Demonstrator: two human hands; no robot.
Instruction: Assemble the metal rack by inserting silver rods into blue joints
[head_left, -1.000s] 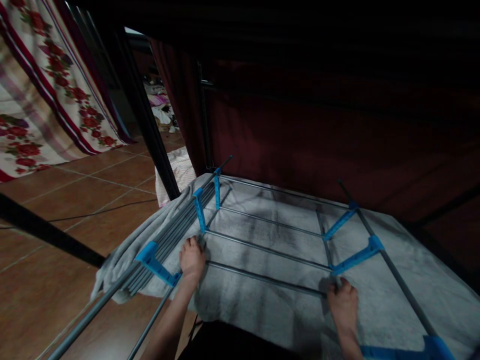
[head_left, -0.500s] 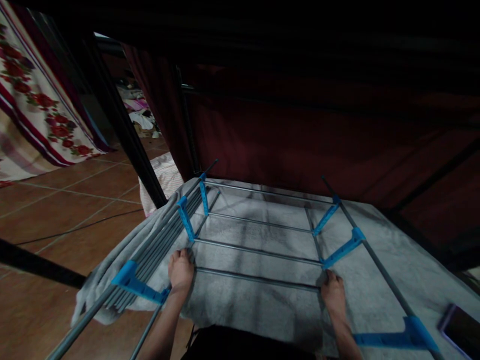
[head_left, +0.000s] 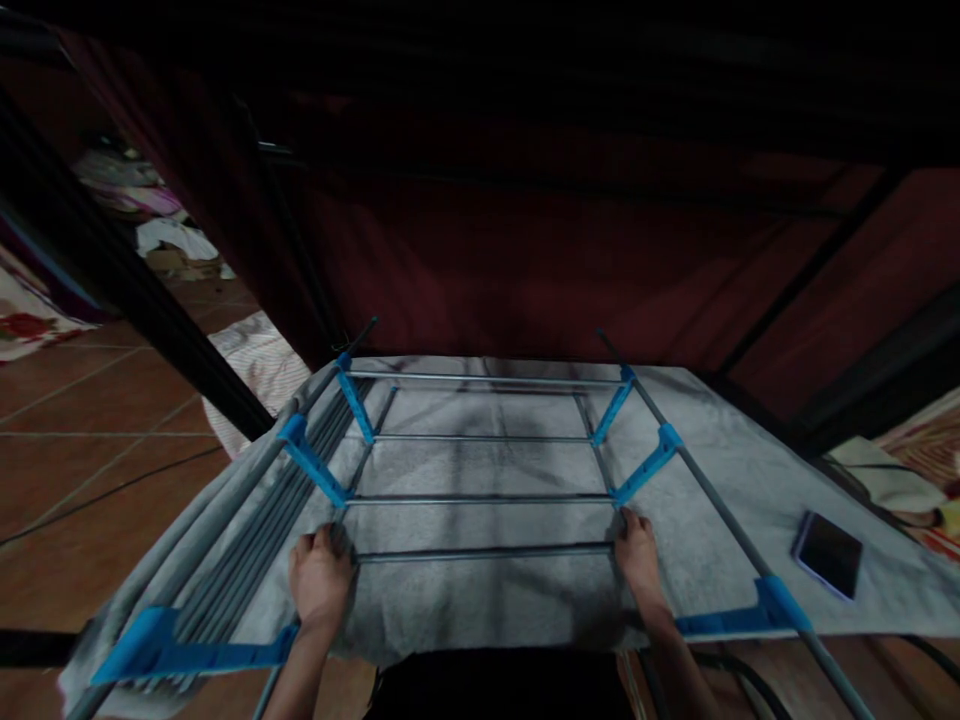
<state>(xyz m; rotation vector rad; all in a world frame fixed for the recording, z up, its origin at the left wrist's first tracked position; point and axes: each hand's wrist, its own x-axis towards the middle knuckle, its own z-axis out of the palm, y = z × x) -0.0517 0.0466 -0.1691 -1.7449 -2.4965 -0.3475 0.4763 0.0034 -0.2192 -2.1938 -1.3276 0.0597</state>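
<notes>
A frame of grey metal tubes joined by blue plastic brackets point(head_left: 311, 465) lies on a grey cloth point(head_left: 480, 610). My left hand point(head_left: 321, 575) is closed around the frame's inner left tube, at the left end of the nearest crossbar point(head_left: 487, 552). At that bar's right end, my right hand point(head_left: 637, 555) grips the inner right tube, just below a blue bracket point(head_left: 646, 465). Several loose grey tubes point(head_left: 259, 530) lie side by side along the left, beneath the frame's outer left tube. The fingertips of both hands are partly hidden.
A phone point(head_left: 828, 554) rests on the cloth at the right. Dark posts point(head_left: 172, 330) and a dark red curtain point(head_left: 480, 280) stand around the surface. Tiled floor point(head_left: 97, 400), a striped cloth point(head_left: 251, 365) and piled items point(head_left: 176, 240) show at the left.
The view has turned to the right, so the frame and hands appear further left and the phone shows whole. Both hands keep their hold on the frame.
</notes>
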